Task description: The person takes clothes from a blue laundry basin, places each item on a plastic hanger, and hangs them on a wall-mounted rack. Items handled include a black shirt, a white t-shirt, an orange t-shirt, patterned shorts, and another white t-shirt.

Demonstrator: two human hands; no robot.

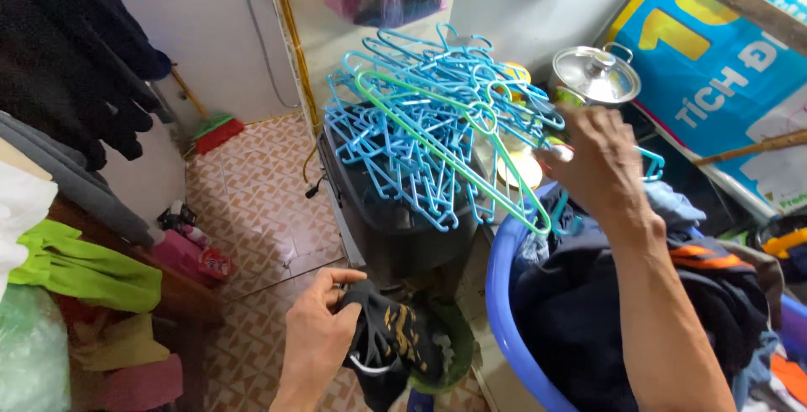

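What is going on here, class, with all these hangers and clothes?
A person's left hand grips a dark garment on a hanger, low over the tiled floor. The right hand reaches into a tangled pile of blue hangers, fingers on one. Beside it, a blue basin is heaped with dark clothes.

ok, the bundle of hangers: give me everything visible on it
The bundle of hangers is a tangled bunch of thin, plastic-looking clothes hangers, nearly all light blue, with one pale green hanger lying across the front. Hooks and triangular frames point every way. It is raised, tilted, in front of a dark box-shaped thing, beside the blue tub of clothes. The right hand reaches in at its right edge; the exact grip is hidden. The left hand is away from it, holding a dark garment.
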